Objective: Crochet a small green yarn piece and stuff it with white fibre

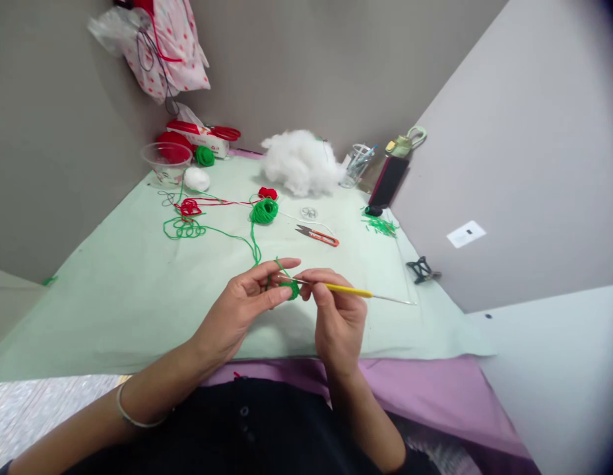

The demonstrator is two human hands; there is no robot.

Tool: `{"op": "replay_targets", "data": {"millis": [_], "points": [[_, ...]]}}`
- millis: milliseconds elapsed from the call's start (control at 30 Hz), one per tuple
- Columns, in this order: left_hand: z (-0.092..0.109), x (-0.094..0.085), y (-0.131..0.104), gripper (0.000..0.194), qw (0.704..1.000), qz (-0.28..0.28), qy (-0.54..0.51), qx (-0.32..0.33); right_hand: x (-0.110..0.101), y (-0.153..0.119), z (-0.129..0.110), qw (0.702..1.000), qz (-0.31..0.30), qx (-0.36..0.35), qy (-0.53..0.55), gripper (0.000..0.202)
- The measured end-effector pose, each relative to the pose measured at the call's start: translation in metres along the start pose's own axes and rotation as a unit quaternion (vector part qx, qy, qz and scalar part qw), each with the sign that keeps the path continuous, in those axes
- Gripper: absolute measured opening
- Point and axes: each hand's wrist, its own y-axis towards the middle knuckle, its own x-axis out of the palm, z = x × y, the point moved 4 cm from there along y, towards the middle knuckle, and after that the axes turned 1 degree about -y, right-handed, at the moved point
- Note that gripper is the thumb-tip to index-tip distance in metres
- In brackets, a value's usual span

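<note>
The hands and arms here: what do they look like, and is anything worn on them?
The left hand and right hand are human and ungloved. A thin, pale bangle circles the left forearm; the right shows none. Dark sleeves show at the bottom edge.

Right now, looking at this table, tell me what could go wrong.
The loose green loops lie beside the red tangle, so the yarns could knot together if pulled. The snips lie blades parted near the green ball; a strand dragged across might snag. One end of the hook sits by the left hand; a slip could poke it.
</note>
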Motion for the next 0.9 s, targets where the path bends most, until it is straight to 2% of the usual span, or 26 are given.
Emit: {"op": "replay_targets", "data": {"millis": [167, 267, 333, 400, 467, 600, 667, 700, 733, 800, 833, 900], "points": [[0.003, -0.003, 0.000, 0.032, 0.999, 0.022, 0.025, 0.009, -0.004, 0.003, 0.008, 0.995, 0.010, 0.059, 0.073, 0.018], [0.004, -0.005, 0.000, 0.032, 0.999, 0.024, 0.029, 0.017, -0.004, 0.004, 0.003, 0.996, -0.003, 0.049, 0.081, 0.019], [0.004, -0.006, -0.001, 0.033, 0.998, 0.023, 0.048, 0.026, -0.004, 0.003, -0.003, 0.999, -0.010, 0.025, 0.047, 0.019], [0.005, -0.008, -0.002, 0.034, 0.995, 0.030, 0.082, 0.046, -0.005, 0.000, -0.011, 0.999, -0.016, -0.016, -0.031, 0.019], [0.006, -0.008, -0.004, 0.034, 0.989, 0.045, 0.123, 0.073, -0.004, -0.004, -0.018, 0.988, -0.028, -0.086, -0.125, 0.021], [0.006, -0.004, -0.008, 0.032, 0.981, 0.080, 0.141, 0.111, 0.005, -0.016, -0.016, 0.925, -0.059, -0.251, -0.277, 0.033], [0.001, -0.001, -0.006, 0.039, 0.992, 0.070, 0.071, 0.073, 0.007, -0.021, -0.011, 0.901, -0.034, -0.294, -0.318, 0.039], [-0.003, 0.000, -0.004, 0.043, 0.998, 0.055, 0.022, 0.030, 0.007, -0.022, -0.009, 0.900, -0.016, -0.297, -0.320, 0.040], [-0.007, 0.002, -0.003, 0.046, 0.999, 0.036, -0.028, -0.017, 0.005, -0.021, -0.009, 0.908, -0.001, -0.287, -0.306, 0.039], [-0.011, 0.003, -0.001, 0.046, 0.990, 0.006, -0.104, -0.092, 0.001, -0.017, -0.009, 0.944, 0.018, -0.226, -0.238, 0.033], [-0.010, 0.002, 0.000, 0.044, 0.987, -0.002, -0.122, -0.105, -0.002, -0.015, -0.010, 0.964, 0.027, -0.185, -0.191, 0.029], [-0.006, 0.001, 0.002, 0.041, 0.988, -0.004, -0.125, -0.092, -0.006, -0.009, -0.011, 0.989, 0.045, -0.108, -0.095, 0.022]]}}
